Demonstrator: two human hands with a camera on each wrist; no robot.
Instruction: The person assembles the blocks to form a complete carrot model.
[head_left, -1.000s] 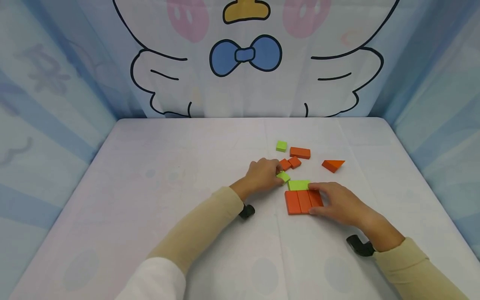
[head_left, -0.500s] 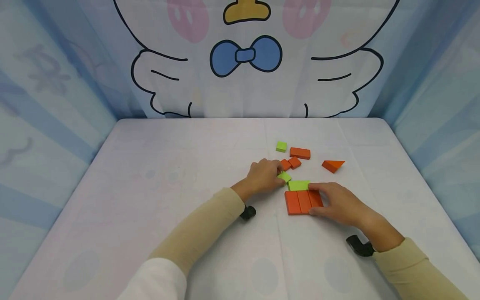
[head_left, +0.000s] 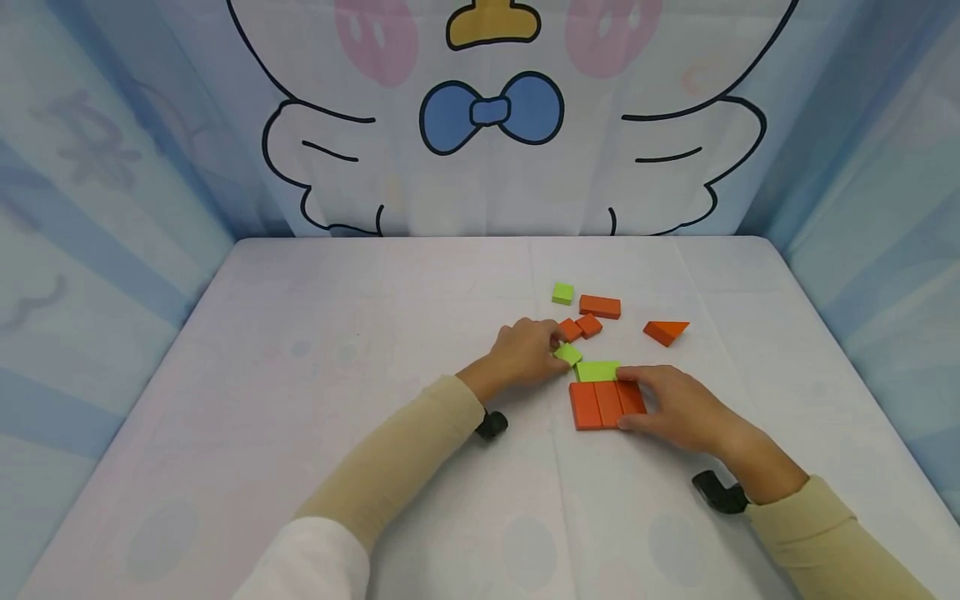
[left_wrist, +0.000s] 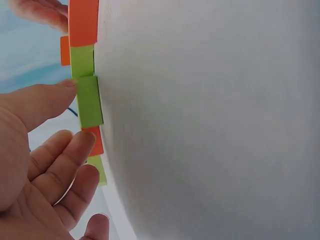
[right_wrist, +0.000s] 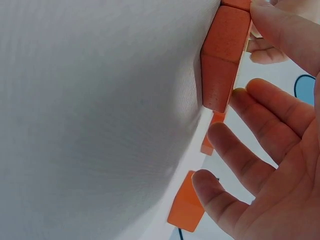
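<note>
In the head view my left hand (head_left: 527, 352) pinches a small green block (head_left: 568, 355), thumb on one side and fingers on the other. This green block (left_wrist: 90, 101) shows between thumb and fingertips in the left wrist view. Three orange rectangular blocks (head_left: 597, 406) lie side by side, a flat green block (head_left: 597, 372) along their far edge. My right hand (head_left: 678, 406) spans the rightmost orange block (head_left: 632, 397), thumb at its near end and index finger by the green block's right end. In the right wrist view that orange block (right_wrist: 222, 57) sits between thumb and fingers.
Two small orange blocks (head_left: 589, 325) lie just beyond the left fingertips. Farther back are a green cube (head_left: 562, 292) and an orange rectangular block (head_left: 600, 306). An orange triangular block (head_left: 665, 332) lies to the right. Printed curtains surround the white table (head_left: 337, 333).
The small green block has shifted very slightly to the right in the left hand's fingers. My right hand and the other blocks stay in place.
</note>
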